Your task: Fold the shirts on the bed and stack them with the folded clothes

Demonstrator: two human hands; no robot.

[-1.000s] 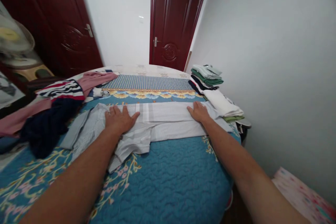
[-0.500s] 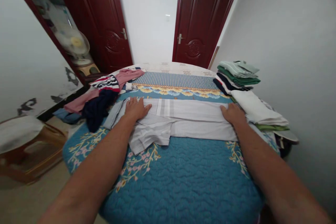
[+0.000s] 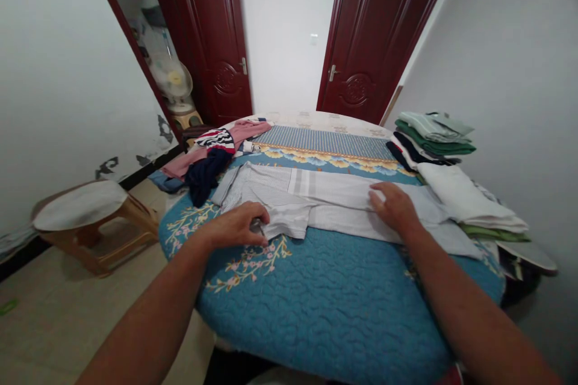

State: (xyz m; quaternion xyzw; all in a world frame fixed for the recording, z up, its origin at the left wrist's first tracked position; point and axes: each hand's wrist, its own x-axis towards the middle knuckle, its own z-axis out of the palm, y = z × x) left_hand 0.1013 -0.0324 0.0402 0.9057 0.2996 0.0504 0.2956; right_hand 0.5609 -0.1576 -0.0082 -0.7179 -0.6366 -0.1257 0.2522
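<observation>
A light grey and white striped garment (image 3: pixel 334 187) lies in a long flat strip across the blue quilted cover (image 3: pixel 334 289). At its near left part, by a sleeve, is my left hand (image 3: pixel 241 225), thumb and fingers apart with a gap between them. My right hand (image 3: pixel 394 207) is over the right half of the strip, its thumb and fingers also spread. Neither hand shows cloth gripped in it. Whether the fingertips touch the fabric is hard to tell.
Loose pink, striped and navy clothes (image 3: pixel 210 162) lie at the table's left edge. Folded clothes (image 3: pixel 433 135) are stacked at the right, with a white folded piece (image 3: pixel 467 195) nearer. A stool (image 3: pixel 81 207) stands left of the table.
My left hand has come back from the garment's far left edge to its near side. My right hand has lifted its fingers slightly and shifted along the strip. The view has turned left.
</observation>
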